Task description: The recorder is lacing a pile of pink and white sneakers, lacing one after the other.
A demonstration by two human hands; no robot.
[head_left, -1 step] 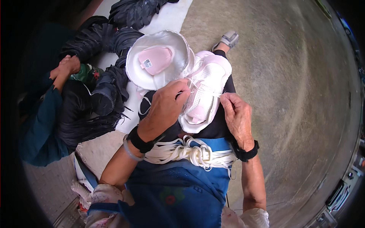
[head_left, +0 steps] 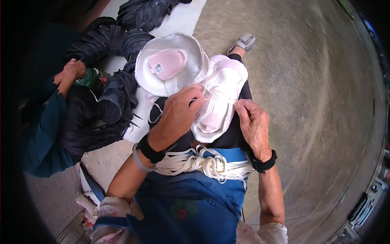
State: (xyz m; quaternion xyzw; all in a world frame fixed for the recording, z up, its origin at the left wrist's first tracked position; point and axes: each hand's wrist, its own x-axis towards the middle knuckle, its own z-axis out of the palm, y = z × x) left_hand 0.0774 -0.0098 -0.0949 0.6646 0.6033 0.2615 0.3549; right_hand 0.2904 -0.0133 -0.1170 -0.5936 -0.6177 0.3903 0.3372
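A pale pink and white shoe upper (head_left: 219, 93) rests across my thighs, its tongue and opening toward me. Thin white lace (head_left: 221, 96) runs through its eyelets. At the shoe's left side, my left hand (head_left: 180, 107) is closed in a pinch on the lace, fingertips partly hidden behind the back of the hand. My right hand (head_left: 252, 120) pinches the lace on the other side, drawing a short length out from the upper. Across my blue apron (head_left: 191, 195) lies a loose bundle of white shoelaces (head_left: 203, 164).
Beside the shoe upper, a round white shell-like container (head_left: 142, 69) holds a pink tongue-shaped piece (head_left: 167, 65) with a small label. Stacks of black shoe uppers (head_left: 97, 44) fill the left. Another person's hands (head_left: 71, 73) are there too. Concrete floor (head_left: 308, 101) extends on the right.
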